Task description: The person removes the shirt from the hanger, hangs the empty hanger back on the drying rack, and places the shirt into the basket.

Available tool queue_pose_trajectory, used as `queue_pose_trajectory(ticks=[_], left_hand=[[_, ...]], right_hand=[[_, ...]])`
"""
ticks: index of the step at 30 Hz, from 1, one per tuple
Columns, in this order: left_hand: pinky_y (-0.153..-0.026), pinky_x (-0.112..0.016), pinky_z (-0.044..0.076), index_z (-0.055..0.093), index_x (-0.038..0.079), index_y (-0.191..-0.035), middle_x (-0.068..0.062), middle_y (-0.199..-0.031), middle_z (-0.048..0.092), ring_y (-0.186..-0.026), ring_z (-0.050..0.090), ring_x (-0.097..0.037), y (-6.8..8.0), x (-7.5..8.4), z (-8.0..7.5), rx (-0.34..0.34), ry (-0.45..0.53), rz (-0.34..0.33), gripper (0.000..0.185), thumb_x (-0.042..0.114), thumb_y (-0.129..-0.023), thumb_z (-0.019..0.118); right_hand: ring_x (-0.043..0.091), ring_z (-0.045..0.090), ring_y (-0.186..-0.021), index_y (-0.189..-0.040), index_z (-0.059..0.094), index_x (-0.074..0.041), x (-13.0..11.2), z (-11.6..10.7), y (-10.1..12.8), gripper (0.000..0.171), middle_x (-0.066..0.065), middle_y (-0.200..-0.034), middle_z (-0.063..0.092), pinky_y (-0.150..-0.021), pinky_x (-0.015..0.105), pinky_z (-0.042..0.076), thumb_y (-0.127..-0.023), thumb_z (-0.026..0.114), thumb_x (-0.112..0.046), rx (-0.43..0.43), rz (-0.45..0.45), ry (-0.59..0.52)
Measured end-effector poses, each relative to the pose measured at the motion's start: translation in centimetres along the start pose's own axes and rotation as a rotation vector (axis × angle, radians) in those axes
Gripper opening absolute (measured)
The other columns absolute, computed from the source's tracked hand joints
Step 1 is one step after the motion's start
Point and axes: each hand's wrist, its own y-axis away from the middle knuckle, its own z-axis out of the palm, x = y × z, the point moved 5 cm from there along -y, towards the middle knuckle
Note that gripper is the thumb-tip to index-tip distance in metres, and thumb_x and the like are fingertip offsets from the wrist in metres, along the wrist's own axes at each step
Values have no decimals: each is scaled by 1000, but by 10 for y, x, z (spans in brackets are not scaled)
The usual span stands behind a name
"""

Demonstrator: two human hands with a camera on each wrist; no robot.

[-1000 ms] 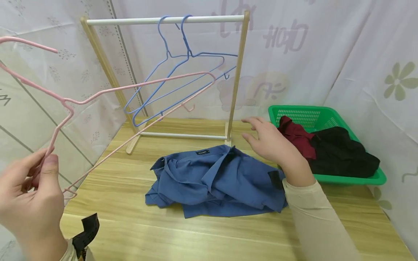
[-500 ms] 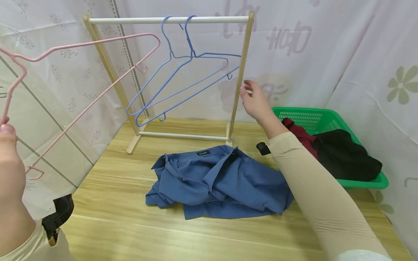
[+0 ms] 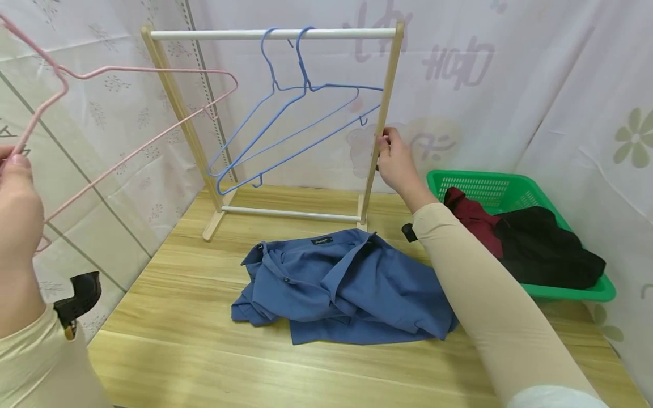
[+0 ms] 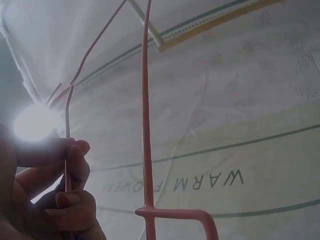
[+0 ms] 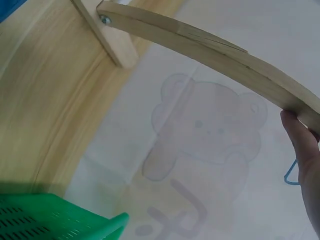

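In the head view my left hand (image 3: 20, 209) pinches the pink clothes hanger (image 3: 163, 70) by one sloping arm, holding it up at the far left. The left wrist view shows thumb and fingers closed round the pink wire (image 4: 146, 125). My right hand (image 3: 398, 164) grips the right wooden post (image 3: 391, 73) of a small clothes rack about halfway up; in the right wrist view its thumb lies against the wood (image 5: 215, 55). A blue collared shirt (image 3: 331, 294) lies crumpled in front of the rack, its collar toward the rack.
Two blue hangers hang from the rack's white top rail (image 3: 214, 34), one being the nearer hanger (image 3: 302, 62). A green basket (image 3: 576, 293) at the right holds dark red cloth (image 3: 474, 224) and black cloth (image 3: 551, 249). Printed curtains surround the wooden table (image 3: 214, 362).
My right hand has moved up and left from beside the basket and taken hold of the rack's post. My left hand has carried the pink hanger left, away from the shirt.
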Motion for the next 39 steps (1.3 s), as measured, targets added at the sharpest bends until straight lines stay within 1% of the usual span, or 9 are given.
queue_pose_trajectory(ticks=[2, 6, 11, 14, 16, 18, 21, 30, 39], left_hand=[[-73, -12, 29, 64, 29, -147, 38, -91, 35, -83, 32, 12, -1, 13, 7, -36, 1, -29, 41, 39, -113, 44], [-66, -11, 28, 73, 16, -138, 40, -82, 35, -71, 33, 15, -9, 43, 24, -77, -59, 84, 41, 33, -109, 50], [-75, -9, 25, 79, 9, -125, 9, -93, 81, -68, 31, 22, -23, 71, 58, -87, -46, 321, 34, 17, -104, 54], [-79, -19, 38, 77, 2, -127, -26, -117, 78, -79, 64, -2, -28, 84, 77, -144, -38, 407, 39, 9, -103, 48], [-88, -33, 48, 74, 0, -131, -28, -119, 76, -97, 73, -29, -33, 89, 89, -186, -43, 437, 43, 6, -101, 44], [-98, -52, 50, 70, -2, -135, -30, -122, 74, -115, 68, -50, -38, 94, 100, -236, -54, 448, 46, 4, -101, 40], [-103, -59, 50, 65, -2, -143, -30, -130, 72, -123, 65, -49, -44, 97, 114, -321, -80, 427, 51, 3, -100, 36], [-69, -23, 39, 65, -2, -143, -29, -129, 72, -106, 65, -38, -46, 99, 145, -417, -93, 444, 52, 3, -101, 34], [-74, -36, 49, 60, 0, -147, -30, -138, 67, -113, 66, -43, -29, 85, 164, -519, -119, 453, 50, 0, -102, 39]], right_hand=[[38, 62, -123, -150, 42, -5, 0, 1, 0, 48, 23, -136, 58, -105, 53, 57, -116, 29, -36, 28, -11, 26], [40, 60, -121, -149, 43, -3, 2, 3, 2, 48, 25, -132, 60, -106, 55, 50, -117, 28, -36, 79, -25, 72], [42, 60, -123, -146, 45, -3, 5, 0, 4, 47, 26, -130, 61, -108, 57, 50, -116, 29, -36, 131, -36, 83], [42, 61, -123, -146, 45, -4, 4, 0, 4, 48, 26, -130, 62, -108, 57, 50, -116, 29, -38, 144, -45, 87], [42, 61, -122, -147, 45, -4, 3, 1, 4, 48, 26, -130, 61, -108, 57, 51, -116, 29, -38, 145, -48, 81], [42, 61, -121, -146, 45, -4, 2, 3, 4, 47, 26, -129, 61, -107, 57, 51, -116, 30, -36, 144, -49, 71], [42, 60, -119, -146, 45, -3, 2, 5, 4, 45, 27, -128, 61, -106, 57, 50, -116, 30, -34, 143, -51, 63], [41, 61, -121, -146, 46, -5, 7, 7, 0, 44, 25, -130, 61, -106, 57, 51, -117, 30, -33, 148, -52, 56], [41, 60, -120, -145, 45, -4, 4, 7, 0, 43, 26, -128, 61, -105, 57, 51, -117, 30, -33, 142, -58, 48]])
